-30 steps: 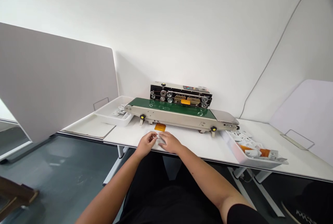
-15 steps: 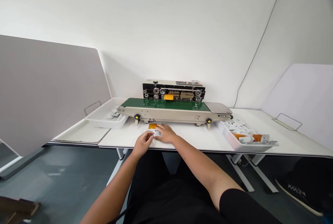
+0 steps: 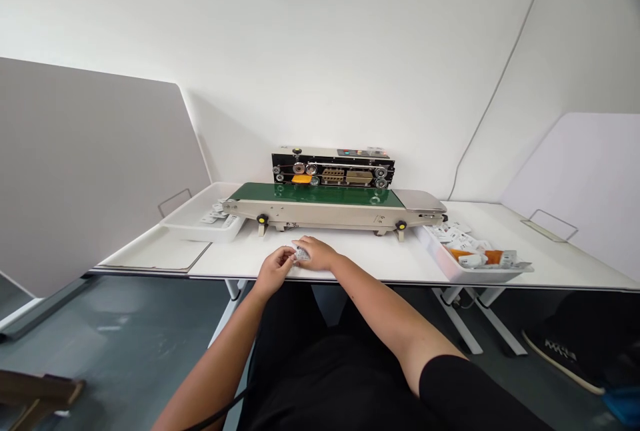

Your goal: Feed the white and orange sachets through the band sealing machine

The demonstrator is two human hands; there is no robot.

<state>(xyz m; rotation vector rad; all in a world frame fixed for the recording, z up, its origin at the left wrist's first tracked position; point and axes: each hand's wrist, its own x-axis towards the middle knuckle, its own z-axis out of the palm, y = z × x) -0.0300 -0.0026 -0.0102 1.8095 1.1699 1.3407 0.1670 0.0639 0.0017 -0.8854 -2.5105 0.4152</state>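
A small packet with a white printed face [image 3: 301, 253] is held between my two hands near the front edge of the table. My left hand [image 3: 274, 272] pinches its left side with thumb and fingers. My right hand [image 3: 319, 255] is curled round the other side, covering part of it. Behind them stands a band sealing machine [image 3: 334, 169] with a green conveyor belt [image 3: 320, 195]. An orange packet [image 3: 301, 179] sits in the machine's rollers, left of its middle.
To the right, a white bin [image 3: 453, 271] holds several white and orange packets. Another white bin [image 3: 227, 232], at the belt's left end, has several packets in it. A flat board [image 3: 157, 252] lies at the table's left. Grey panels [image 3: 95, 171] stand at the sides.
The orange packet in the machine has travelled left along the rollers. In my hands, the packet's orange part is now out of sight, and the white printed face shows between my fingers.
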